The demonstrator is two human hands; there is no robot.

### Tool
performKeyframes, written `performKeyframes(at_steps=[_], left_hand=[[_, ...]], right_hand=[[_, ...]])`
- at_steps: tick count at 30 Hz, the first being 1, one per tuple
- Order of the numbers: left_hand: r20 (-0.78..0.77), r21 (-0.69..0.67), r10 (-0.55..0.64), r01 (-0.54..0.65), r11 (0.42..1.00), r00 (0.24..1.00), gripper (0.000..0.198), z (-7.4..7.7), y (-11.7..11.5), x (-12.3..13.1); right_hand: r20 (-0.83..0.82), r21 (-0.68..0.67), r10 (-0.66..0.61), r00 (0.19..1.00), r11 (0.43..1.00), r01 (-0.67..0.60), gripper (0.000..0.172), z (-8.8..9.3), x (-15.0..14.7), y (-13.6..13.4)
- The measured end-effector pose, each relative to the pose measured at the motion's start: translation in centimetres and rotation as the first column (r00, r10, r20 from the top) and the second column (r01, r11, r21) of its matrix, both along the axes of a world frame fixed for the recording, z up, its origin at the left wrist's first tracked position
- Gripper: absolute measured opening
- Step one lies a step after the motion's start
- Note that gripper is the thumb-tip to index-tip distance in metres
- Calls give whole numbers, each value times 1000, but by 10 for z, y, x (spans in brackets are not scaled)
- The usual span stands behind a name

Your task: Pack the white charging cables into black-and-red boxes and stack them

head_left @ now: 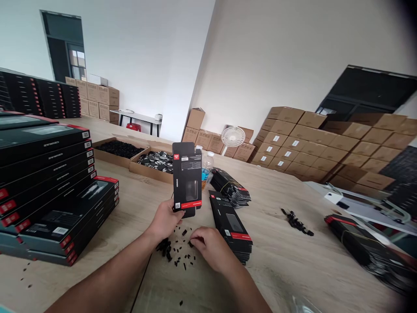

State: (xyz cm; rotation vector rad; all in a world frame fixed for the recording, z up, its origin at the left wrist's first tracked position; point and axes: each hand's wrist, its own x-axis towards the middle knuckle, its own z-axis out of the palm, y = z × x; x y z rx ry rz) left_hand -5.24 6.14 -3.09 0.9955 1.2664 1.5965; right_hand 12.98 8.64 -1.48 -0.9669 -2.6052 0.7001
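My left hand point(167, 219) is closed on the lower edge of a flat black cardboard box point(187, 167) with a red strip, a small window and open end flaps, held upright above the table. My right hand point(210, 245) is low over the tabletop, thumb and forefinger pinched on a small black piece point(190, 244). Loose small black pieces point(167, 250) lie scattered between my hands; what they are is too small to tell. Just right of my hands is a stack of flat black boxes point(233, 226) of the same print.
Filled black boxes point(58, 161) are piled at left. Behind are cartons of black parts point(120, 148) and dark discs point(156, 160). Bottles point(207, 164) stand behind the held box, near a banded bundle point(230, 187). More black pieces point(297, 222) and another bundle point(368, 248) lie right.
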Motion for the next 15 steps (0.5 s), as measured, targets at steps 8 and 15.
performKeyframes(at_steps=[8, 15], left_hand=[[-49, 30, -3, 5, 1000, 999, 15, -3, 1, 1], [-84, 33, -31, 34, 999, 996, 12, -6, 2, 1]], right_hand=[[23, 4, 97, 995, 995, -97, 40, 5, 5, -1], [100, 153, -61, 993, 987, 45, 17, 2, -1, -1]])
